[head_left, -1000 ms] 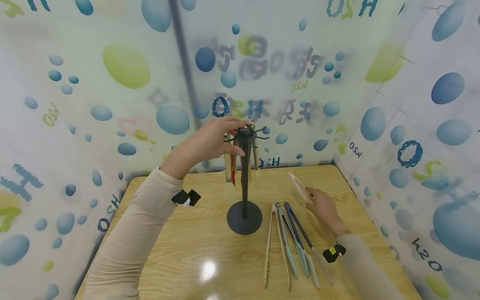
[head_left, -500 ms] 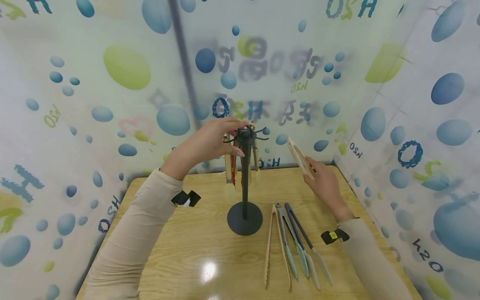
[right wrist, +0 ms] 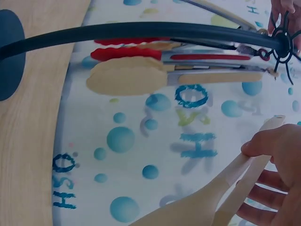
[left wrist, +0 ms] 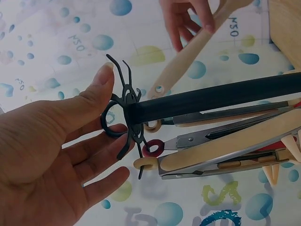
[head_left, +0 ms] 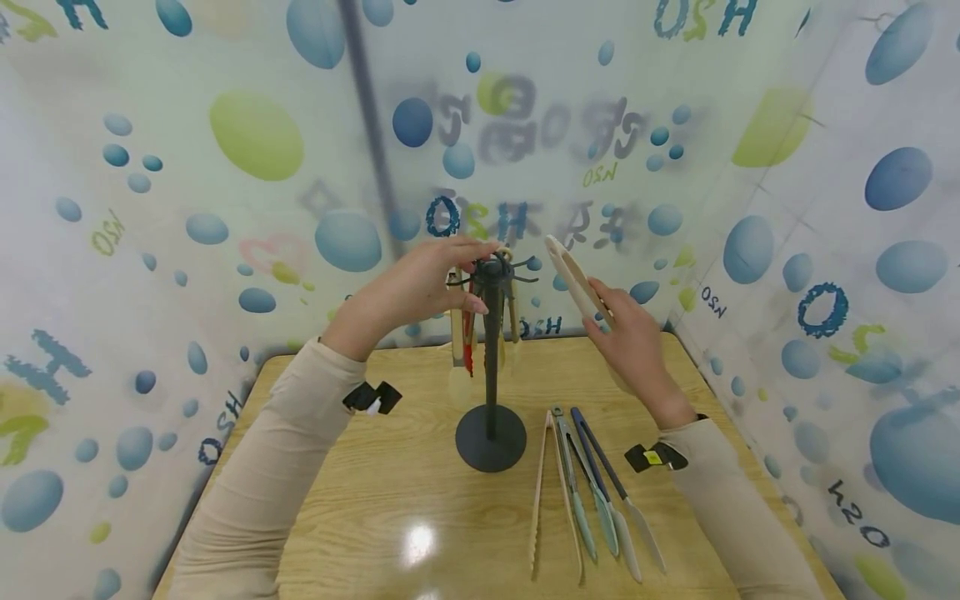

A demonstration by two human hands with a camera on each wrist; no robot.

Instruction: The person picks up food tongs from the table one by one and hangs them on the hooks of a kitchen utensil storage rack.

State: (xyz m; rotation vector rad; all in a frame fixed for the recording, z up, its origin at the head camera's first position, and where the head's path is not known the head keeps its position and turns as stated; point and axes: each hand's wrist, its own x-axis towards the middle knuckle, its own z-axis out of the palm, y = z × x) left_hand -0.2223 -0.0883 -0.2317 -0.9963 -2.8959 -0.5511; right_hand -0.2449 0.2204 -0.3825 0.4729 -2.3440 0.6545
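1. Head cam: L hand [head_left: 401,287] at top of blk stand [head_left: 491,375], fingers & thumb bent around its hook ring. R hand [head_left: 633,346] grips beige tongs [head_left: 577,279], raised off wood table [head_left: 375,475], right of stand, hinge end tilted up-left twd hooks, apart from them. Hung tongs [head_left: 457,333] on stand's left & far side. On table, near right of stand, L to R: long beige-arm tongs [head_left: 541,483], mint-tip tongs [head_left: 567,467], navy-handle tongs [head_left: 596,468]. Patterned wall sheet [head_left: 255,133] behind.
2. L wrist cam: L hand's thumb on hooks, fingers part-curled behind ring, gap btwn thumb & fingers; exact grip pressure can't tell. Red loop [left wrist: 154,148] & beige loop [left wrist: 146,163] hang on hooks. Beige tongs' end hole shows just beside stand pole.
3. R wrist cam: R hand closed w/ thumb on one side, fingers other; beige tongs' arms slightly apart. Red-head tongs [right wrist: 127,54] & beige-head tongs [right wrist: 127,77] hang alongside pole.
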